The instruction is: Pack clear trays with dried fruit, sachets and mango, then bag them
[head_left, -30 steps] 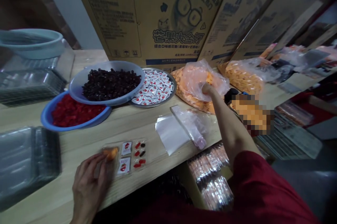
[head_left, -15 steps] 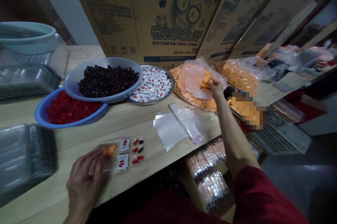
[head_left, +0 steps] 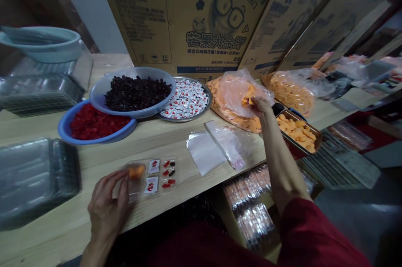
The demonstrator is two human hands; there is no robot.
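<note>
On the wooden table lies a clear plastic tray (head_left: 135, 193) with compartments, and my left hand (head_left: 109, 198) grips its left edge with bent fingers. In the tray are an orange candy (head_left: 137, 171), two small white sachets (head_left: 151, 185) with red print, and small red and dark candies (head_left: 168, 182). Farther right, my right hand (head_left: 263, 106) reaches to the open mouth of a clear bag (head_left: 232, 91) full of orange candies. Its fingers pinch an orange candy piece (head_left: 247, 98); the fingertips are partly hidden.
Behind the tray stand a blue bowl (head_left: 64, 129) of red candies, a bowl (head_left: 94, 95) of dark candies and a metal dish (head_left: 207, 101) of sachets. Stacked clear trays (head_left: 25, 175) are at left. Flat plastic bags (head_left: 205, 152) and a box (head_left: 317, 143) of orange candies lie right.
The view has shifted slightly, so most things sit farther right. My right hand stays at the bag mouth, with orange candy at its fingers. My left hand keeps to the tray's edge.
</note>
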